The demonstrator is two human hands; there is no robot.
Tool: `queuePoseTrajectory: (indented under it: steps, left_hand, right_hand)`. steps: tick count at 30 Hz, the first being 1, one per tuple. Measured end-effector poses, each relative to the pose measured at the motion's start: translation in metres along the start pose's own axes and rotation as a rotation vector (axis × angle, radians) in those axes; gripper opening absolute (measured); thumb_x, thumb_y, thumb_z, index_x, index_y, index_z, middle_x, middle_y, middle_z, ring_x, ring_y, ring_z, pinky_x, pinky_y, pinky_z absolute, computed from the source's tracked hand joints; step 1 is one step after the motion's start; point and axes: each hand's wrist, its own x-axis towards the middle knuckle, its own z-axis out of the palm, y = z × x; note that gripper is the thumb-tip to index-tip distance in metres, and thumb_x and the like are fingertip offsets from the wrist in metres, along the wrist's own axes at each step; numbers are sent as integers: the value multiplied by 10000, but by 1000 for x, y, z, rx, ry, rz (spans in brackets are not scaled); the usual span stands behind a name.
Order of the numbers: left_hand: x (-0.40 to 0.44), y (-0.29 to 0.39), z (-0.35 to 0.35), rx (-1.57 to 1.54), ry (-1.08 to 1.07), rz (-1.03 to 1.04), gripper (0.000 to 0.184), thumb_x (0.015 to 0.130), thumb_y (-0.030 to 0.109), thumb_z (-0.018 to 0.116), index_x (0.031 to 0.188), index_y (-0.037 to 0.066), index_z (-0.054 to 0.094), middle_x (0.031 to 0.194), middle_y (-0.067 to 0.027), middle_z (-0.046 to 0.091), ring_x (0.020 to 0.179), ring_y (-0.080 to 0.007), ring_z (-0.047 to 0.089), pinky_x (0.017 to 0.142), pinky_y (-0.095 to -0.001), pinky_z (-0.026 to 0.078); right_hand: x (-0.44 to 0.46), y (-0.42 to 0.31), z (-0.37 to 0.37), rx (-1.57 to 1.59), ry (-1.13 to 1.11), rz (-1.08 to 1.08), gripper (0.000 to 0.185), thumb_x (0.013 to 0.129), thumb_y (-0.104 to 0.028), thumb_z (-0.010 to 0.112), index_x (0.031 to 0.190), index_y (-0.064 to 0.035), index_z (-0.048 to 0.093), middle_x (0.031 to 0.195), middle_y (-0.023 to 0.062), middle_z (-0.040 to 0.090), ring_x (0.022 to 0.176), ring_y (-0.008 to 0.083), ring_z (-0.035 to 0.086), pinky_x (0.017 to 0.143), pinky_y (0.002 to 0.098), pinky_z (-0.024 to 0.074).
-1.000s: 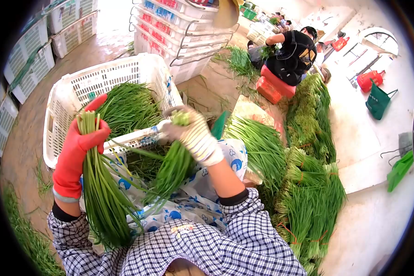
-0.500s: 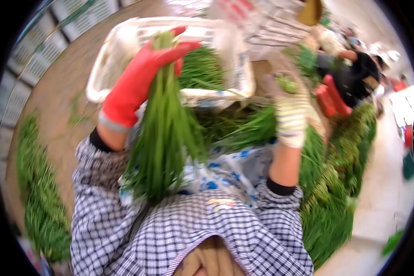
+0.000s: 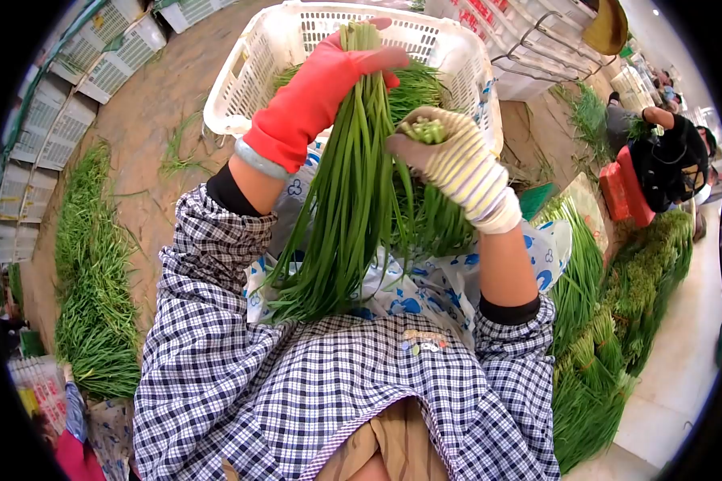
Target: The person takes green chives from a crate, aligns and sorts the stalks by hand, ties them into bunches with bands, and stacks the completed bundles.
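Observation:
My left hand [image 3: 321, 88], in a red glove, is closed round the upper end of a long bunch of green stalks [image 3: 349, 184], whose leaves hang down over my lap. My right hand [image 3: 457, 160], in a striped glove, grips a smaller bunch [image 3: 445, 220] near its pale cut ends, close beside the first bunch. Beyond both hands is a white plastic basket [image 3: 249, 64] with more green stalks [image 3: 417, 88] in it. A white plastic sheet with blue prints [image 3: 405, 297] covers my lap.
Stalks lie heaped on the floor at left [image 3: 92, 280]. Tied bundles [image 3: 594, 353] and loose stalks [image 3: 573, 272] lie at right. Crates [image 3: 48, 128] line the far left; stacked white baskets [image 3: 529, 48] stand ahead. A person in black [image 3: 670, 160] is by a red seat [image 3: 626, 188].
The view has swung to the right, then the hands have drawn closer together. The right hand has come in from the right towards the left hand's bunch. Both still hold their bunches.

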Motion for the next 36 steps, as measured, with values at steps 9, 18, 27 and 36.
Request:
queuePoseTrajectory:
  steps: [9, 18, 27, 36]
  left_hand:
    - [-6, -13, -28, -64, -10, -191, 355, 941, 217, 600, 1279, 109, 607, 1023, -29, 677, 859, -103, 654, 677, -232, 548]
    - [-4, -18, -13, 953, -270, 671, 391, 871, 33, 608, 1258, 88, 621, 1364, -77, 545, 1165, -169, 572, 973, -299, 474]
    - [-14, -13, 2, 74, -264, -39, 440, 913, 138, 624, 1342, 74, 548, 1058, -46, 685, 920, -95, 646, 773, -247, 544]
    - [-25, -17, -15, 85, -315, -137, 493, 913, 188, 625, 1376, 65, 508, 1096, -55, 630, 809, -100, 625, 758, -247, 539]
  right_hand:
    - [7, 6, -21, 75, 128, -53, 154, 841, -178, 747, 911, -50, 697, 659, -34, 613, 485, 41, 522, 443, 190, 419]
    - [44, 27, -1, -407, 120, -72, 540, 777, -481, 697, 1171, -113, 654, 946, 195, 693, 912, 361, 658, 821, 416, 513]
    - [38, 35, -5, -152, 25, 17, 272, 767, -240, 707, 959, -47, 697, 753, 101, 684, 702, 231, 645, 711, 337, 520]
    - [40, 37, -50, -423, 10, -264, 160, 859, -174, 688, 900, -20, 691, 733, 35, 665, 612, 83, 554, 561, 261, 475]
